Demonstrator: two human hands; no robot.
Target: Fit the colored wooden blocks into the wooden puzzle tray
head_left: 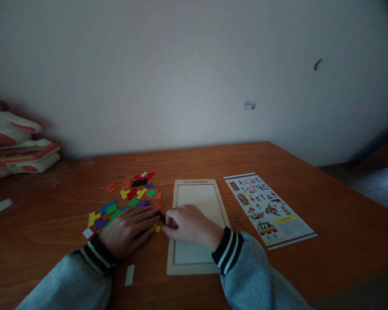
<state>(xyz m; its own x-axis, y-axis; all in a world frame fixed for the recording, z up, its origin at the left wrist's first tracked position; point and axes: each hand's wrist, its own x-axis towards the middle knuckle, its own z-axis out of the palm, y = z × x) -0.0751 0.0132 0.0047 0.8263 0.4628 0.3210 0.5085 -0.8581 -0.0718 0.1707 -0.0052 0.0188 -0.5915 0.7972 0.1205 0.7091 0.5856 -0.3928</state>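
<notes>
Black piece is pinched by right hand; coloured pieces may be scattered if flattened left hand is dragged.

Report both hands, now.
Left hand: open, over colored pieces.
Right hand: fingers curled at a black piece; whether it grips it cannot be told.

A big, pale wall stands behind a brown wooden table. On the wall are a small sticker and, higher up on the right, a little round thing. The light is dim, and some gray floor shows at the right.
</notes>
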